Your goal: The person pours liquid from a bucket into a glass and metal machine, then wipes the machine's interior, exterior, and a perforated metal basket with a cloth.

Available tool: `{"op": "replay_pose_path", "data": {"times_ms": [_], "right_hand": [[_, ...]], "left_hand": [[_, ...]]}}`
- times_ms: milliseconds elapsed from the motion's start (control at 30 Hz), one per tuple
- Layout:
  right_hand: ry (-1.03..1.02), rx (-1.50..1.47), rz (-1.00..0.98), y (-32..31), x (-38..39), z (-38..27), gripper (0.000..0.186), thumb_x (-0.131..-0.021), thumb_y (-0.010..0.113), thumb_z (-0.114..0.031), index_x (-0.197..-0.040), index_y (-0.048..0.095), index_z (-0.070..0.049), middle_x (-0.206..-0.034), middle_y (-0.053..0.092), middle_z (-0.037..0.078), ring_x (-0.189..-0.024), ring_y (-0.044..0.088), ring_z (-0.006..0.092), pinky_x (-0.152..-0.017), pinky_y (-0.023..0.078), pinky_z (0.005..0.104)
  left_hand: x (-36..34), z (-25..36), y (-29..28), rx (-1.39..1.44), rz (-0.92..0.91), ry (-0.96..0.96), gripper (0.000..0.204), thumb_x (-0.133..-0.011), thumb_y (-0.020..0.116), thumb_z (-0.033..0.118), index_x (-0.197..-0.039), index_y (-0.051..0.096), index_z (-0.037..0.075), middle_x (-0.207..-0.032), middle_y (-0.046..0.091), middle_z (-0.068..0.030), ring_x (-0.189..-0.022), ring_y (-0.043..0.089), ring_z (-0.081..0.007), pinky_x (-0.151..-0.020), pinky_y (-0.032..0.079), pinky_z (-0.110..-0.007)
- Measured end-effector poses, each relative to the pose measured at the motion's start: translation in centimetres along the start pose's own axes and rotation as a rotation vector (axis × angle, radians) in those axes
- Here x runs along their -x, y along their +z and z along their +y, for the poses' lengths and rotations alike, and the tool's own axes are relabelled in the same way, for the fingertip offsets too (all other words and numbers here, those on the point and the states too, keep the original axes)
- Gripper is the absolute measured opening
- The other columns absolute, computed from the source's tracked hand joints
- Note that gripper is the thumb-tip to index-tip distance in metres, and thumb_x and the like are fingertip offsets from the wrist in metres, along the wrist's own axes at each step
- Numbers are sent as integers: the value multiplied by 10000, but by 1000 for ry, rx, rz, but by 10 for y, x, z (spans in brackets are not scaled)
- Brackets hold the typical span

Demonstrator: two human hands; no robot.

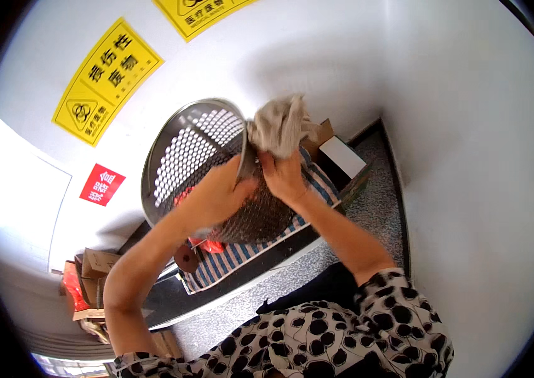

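A perforated metal basket (216, 126), round with a wide steel rim, stands tilted in front of me, its mouth turned to the left. My left hand (219, 192) grips its rim, with the fingers partly blurred by movement. On the right side of the basket my right hand (284, 176) is closed on a crumpled beige cloth (279, 126), which bunches up above the fingers against the rim. Part of the basket's side is hidden behind both hands. Below it lies a striped towel (241, 257) in blue, brown and white.
Red plastic (209, 244) and a brown round disc (185, 258) lie at the towel's left. An open cardboard box (342, 157) sits behind right, near the white wall (468, 189). More cartons (97, 264) stand left. Yellow signs (108, 82) hang on the wall behind.
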State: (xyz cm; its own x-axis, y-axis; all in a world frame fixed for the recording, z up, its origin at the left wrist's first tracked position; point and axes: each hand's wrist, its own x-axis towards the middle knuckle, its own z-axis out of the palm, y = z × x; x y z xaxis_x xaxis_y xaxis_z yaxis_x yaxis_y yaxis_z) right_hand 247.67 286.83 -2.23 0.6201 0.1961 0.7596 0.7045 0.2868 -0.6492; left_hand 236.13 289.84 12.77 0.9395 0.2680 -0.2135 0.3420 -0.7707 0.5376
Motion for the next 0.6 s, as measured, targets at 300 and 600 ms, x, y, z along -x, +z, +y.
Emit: {"op": "replay_pose_path", "data": {"times_ms": [300, 600], "right_hand": [[394, -190, -155, -7, 70, 108, 246, -887, 451, -212, -994, 554, -16, -970, 549, 181, -912, 513, 348, -803, 391, 439], [377, 315, -737, -62, 72, 136, 294, -865, 478, -319, -869, 597, -50, -791, 595, 153, -679, 580, 321, -584, 467, 443]], "left_hand": [[-21, 30, -2, 24, -47, -356, 304, -815, 467, 81, -1104, 488, -12, -895, 605, -115, -832, 555, -141, -752, 443, -286], [4, 27, -15, -12, -83, -527, 289, -793, 554, 86, -1068, 520, 1, -850, 625, -122, -768, 554, -136, -712, 442, -310]]}}
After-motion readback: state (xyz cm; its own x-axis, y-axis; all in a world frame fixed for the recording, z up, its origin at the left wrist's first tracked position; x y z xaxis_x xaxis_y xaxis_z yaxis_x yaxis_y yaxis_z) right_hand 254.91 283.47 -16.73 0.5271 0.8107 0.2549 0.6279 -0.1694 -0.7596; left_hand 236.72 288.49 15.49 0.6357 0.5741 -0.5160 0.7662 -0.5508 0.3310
